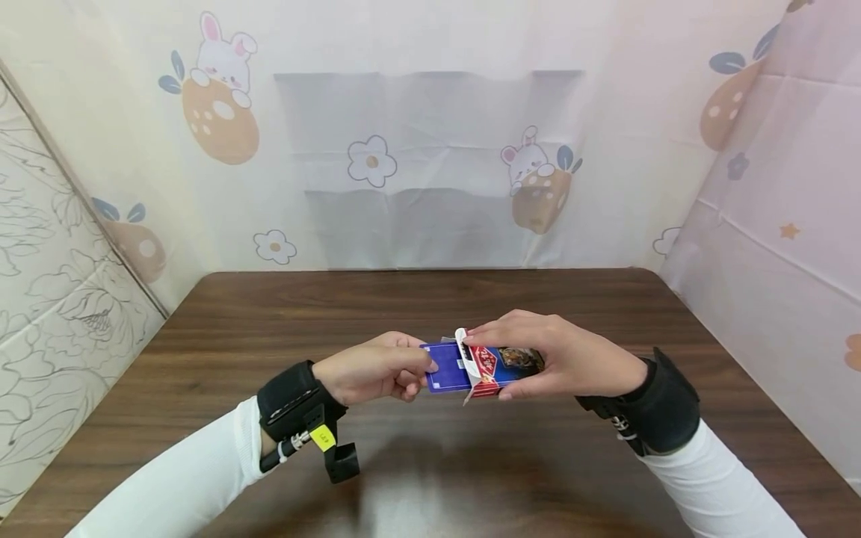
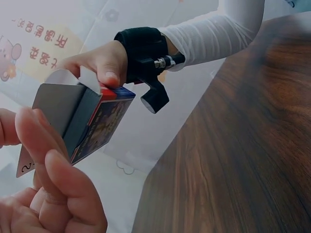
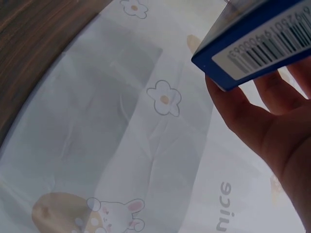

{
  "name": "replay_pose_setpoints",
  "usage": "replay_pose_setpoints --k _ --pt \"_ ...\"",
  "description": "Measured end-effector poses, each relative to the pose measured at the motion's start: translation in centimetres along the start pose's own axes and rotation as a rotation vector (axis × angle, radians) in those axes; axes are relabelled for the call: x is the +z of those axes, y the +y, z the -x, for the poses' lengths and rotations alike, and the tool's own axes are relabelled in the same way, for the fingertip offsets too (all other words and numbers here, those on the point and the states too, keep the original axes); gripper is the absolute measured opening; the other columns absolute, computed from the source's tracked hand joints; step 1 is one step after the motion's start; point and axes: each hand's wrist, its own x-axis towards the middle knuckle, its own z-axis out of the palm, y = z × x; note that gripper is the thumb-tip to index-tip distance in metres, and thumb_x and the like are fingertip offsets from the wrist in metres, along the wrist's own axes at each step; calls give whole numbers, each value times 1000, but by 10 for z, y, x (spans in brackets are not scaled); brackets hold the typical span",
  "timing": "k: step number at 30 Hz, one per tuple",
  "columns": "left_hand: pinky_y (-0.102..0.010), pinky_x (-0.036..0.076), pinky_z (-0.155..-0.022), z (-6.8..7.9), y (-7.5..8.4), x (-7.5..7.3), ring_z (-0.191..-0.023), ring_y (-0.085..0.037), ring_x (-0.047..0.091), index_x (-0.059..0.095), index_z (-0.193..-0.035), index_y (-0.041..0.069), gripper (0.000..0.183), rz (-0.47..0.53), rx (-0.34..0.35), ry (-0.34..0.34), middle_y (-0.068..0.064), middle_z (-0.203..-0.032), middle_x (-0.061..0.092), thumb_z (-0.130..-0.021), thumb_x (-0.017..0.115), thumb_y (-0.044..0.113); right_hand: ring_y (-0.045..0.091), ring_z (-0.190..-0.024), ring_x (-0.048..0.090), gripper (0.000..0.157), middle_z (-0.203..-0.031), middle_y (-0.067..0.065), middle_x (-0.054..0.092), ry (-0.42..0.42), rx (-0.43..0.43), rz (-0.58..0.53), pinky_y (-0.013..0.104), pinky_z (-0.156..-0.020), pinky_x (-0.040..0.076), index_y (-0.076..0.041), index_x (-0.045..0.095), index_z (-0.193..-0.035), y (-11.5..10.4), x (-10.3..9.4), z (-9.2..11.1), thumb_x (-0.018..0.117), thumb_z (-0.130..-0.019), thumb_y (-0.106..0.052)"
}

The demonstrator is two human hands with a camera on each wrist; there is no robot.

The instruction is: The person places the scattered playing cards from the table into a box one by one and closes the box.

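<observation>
Above the middle of the table, my left hand pinches a purple-backed playing card between thumb and fingers. Part of the card sticks out of the open end of a blue and red card box. From the right, my right hand grips this box, thumb along its near edge and fingers over its far side. In the left wrist view the pale face of the card shows beside a dark stack inside the box, with a flap folded outward. A barcode marks the box's blue end in the right wrist view.
Under both hands lies a dark wood-grain table. A cloth printed with rabbits and flowers hangs behind it, and more printed cloth lines the right side. To the left stands a panel with line-drawn flowers.
</observation>
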Motion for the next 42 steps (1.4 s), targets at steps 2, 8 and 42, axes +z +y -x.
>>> replay_pose_setpoints --k 2,8,42 --pt "-17 46 -59 -3 -1 1 -54 -3 50 57 -104 -6 23 2 3 6 1 -72 60 -89 49 8 11 -110 51 67 -130 0 55 -1 2 5 24 -80 50 -15 52 -135 0 1 -1 79 -75 -28" --pt "-18 48 -61 -13 -2 6 -55 -4 52 56 -111 -9 26 7 8 35 0 -74 62 -92 50 7 10 -112 50 68 -130 0 56 4 -4 23 24 -81 49 -14 51 -135 0 2 -2 80 -74 -26" --pt "-23 48 -64 -13 -9 2 -58 -5 57 61 -99 2 18 -46 27 122 1 -76 65 -94 52 16 10 -112 51 68 -128 0 57 39 10 103 25 -83 48 -14 53 -133 4 7 -5 82 -71 -22"
